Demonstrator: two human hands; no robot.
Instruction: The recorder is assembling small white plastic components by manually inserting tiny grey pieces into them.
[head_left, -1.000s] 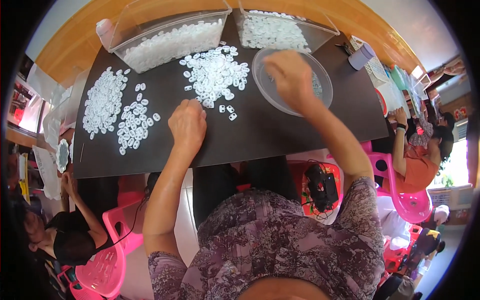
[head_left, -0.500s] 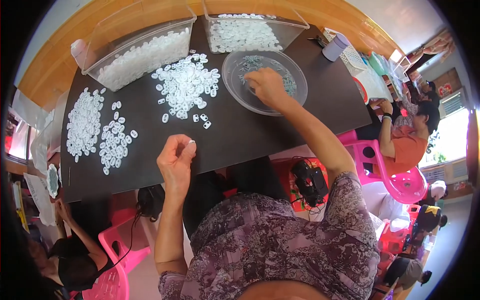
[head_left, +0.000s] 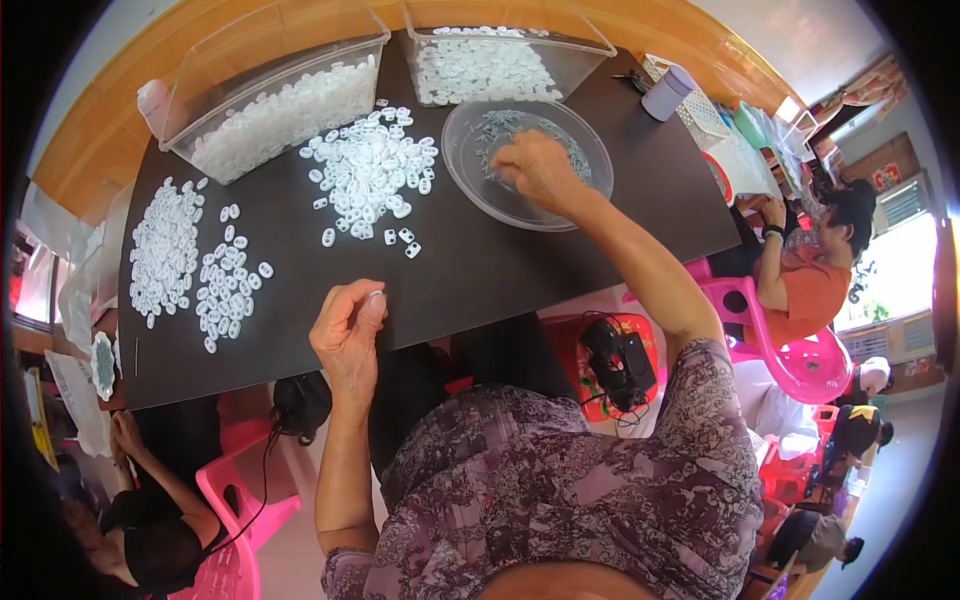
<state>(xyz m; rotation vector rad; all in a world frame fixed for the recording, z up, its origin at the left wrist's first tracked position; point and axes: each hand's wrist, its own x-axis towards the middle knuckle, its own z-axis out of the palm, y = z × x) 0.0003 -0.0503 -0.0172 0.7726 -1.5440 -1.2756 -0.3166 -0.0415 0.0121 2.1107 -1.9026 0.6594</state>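
My left hand [head_left: 348, 325] is held near the table's front edge, thumb and forefinger pinched on a small white plastic piece [head_left: 376, 293], of which only a sliver shows. My right hand [head_left: 540, 172] reaches into a round clear plastic tray [head_left: 462, 190], fingertips bent down and together among thin grey pieces that look like screws [head_left: 500, 124]. Whatever those fingertips hold is hidden. Between the hands and the bins spreads a heap of white oval two-holed pieces [head_left: 372, 165]; three loose ones lie near its right lower edge.
Two clear bins, one at the back left [head_left: 290, 125] and one at the back middle [head_left: 485, 70], hold more white pieces. Further piles [head_left: 165, 250] [head_left: 228, 290] lie at left. A lilac cup [head_left: 668, 94] stands back right. Other people sit on both sides, beside pink chairs [head_left: 730, 310].
My right hand has shifted very slightly within the tray, still bent down among the grey pieces. My left hand has tilted a little, and less of the white piece shows.
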